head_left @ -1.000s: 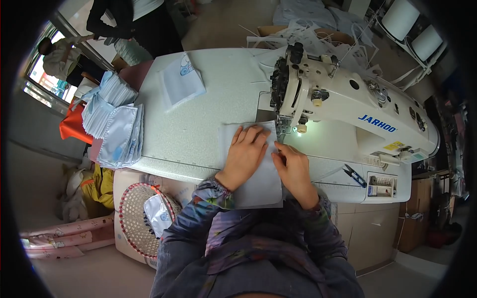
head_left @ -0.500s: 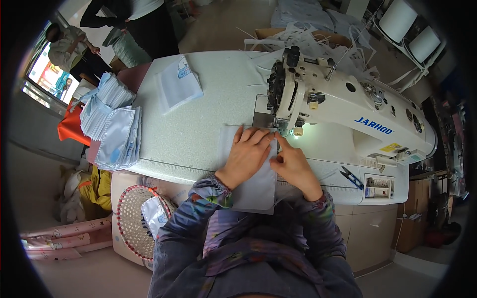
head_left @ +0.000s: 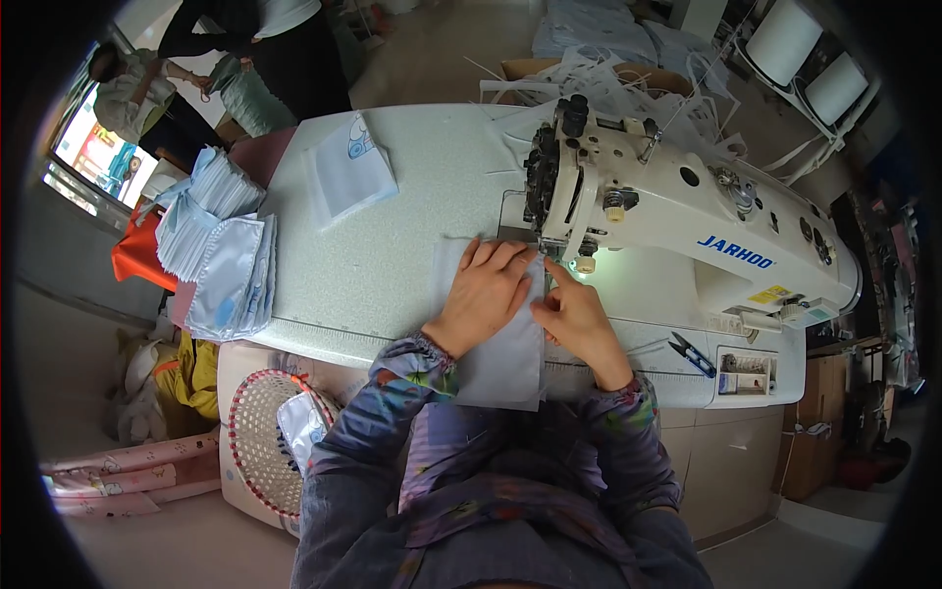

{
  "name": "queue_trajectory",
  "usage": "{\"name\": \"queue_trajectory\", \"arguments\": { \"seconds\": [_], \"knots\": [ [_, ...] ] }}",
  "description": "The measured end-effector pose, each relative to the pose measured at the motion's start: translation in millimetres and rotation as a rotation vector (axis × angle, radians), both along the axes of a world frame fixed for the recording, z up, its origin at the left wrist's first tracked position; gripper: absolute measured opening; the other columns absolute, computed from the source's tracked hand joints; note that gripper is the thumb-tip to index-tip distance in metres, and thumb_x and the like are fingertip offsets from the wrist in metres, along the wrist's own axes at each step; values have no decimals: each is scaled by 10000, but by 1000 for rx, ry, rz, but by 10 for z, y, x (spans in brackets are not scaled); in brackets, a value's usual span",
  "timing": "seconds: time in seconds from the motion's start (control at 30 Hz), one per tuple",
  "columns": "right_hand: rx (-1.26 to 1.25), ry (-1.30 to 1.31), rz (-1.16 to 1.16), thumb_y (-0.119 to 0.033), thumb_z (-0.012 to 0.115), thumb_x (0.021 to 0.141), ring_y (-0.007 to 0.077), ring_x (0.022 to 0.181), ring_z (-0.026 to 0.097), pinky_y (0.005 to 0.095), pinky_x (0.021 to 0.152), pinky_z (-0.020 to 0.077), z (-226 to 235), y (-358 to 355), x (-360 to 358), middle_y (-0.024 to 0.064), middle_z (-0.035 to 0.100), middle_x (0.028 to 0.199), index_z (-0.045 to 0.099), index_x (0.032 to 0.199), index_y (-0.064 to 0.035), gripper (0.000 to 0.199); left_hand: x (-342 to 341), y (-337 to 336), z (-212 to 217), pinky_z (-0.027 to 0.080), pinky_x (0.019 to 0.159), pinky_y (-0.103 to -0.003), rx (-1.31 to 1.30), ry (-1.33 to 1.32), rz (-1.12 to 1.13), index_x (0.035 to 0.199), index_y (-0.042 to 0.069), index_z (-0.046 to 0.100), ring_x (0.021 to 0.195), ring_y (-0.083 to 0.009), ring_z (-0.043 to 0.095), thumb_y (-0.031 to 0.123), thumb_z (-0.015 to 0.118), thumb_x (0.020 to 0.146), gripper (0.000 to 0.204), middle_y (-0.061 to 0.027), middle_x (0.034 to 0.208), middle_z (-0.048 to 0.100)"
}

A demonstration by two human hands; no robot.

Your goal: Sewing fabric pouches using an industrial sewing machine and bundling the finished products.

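Under the left hand (head_left: 479, 299), pale cloth (head_left: 505, 368) lengthwise fore-and-aft

I look down from a head camera, close over the hands (head_left: 483, 297) and counter (head_left: 392, 245); dark edges may hide bits.

A sewing workshop: industrial sewing machine (head_left: 667, 201), thread cones (head_left: 785, 39), stacked fabric pieces (head_left: 228, 270).
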State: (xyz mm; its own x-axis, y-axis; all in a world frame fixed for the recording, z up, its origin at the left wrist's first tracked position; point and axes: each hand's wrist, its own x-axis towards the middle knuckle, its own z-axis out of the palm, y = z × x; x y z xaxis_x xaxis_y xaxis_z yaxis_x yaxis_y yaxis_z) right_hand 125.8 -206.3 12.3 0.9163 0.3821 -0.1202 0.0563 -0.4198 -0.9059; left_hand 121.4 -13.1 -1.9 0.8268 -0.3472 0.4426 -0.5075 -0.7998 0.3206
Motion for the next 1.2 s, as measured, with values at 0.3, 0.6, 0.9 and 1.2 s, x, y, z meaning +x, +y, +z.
{"name": "queue_trajectory", "arguments": {
  "seconds": [0.3,0.6,0.9,1.2],
  "knots": [
    [-137,-349,-61,-123,758,898,222,535,661,361,537,520,-252,-151,-125,121,679,657,613,1387,11,528,-59,-67,-140,336,1217,-552,27,-29,-7,1384,83,608,1295,-295,526,244,637,979,436,-77,1349,590],
    [-358,-551,-136,-133,740,889,393,756,708,483,671,546,-21,-391,-4,162,723,825,727,929,-66,79,-132,-34,-74,375,1185,-523,17,-100,17,1281,94,667,1268,-278,545,213,657,961,341,-69,1307,612],
    [-276,-664,-113,-107,725,913,393,797,684,494,676,536,179,11,-381,148,679,886,685,995,-59,103,-84,-38,-52,490,942,-390,-19,-99,-17,1275,120,688,1073,-267,619,165,705,893,385,-33,1097,647],
    [-201,-829,5,-83,721,903,359,847,675,479,707,544,170,379,-458,129,649,939,661,989,-54,108,-34,102,0,450,1020,-423,-142,98,-178,1215,141,718,1127,-292,616,151,688,826,391,-45,1100,637]
  ]
}}
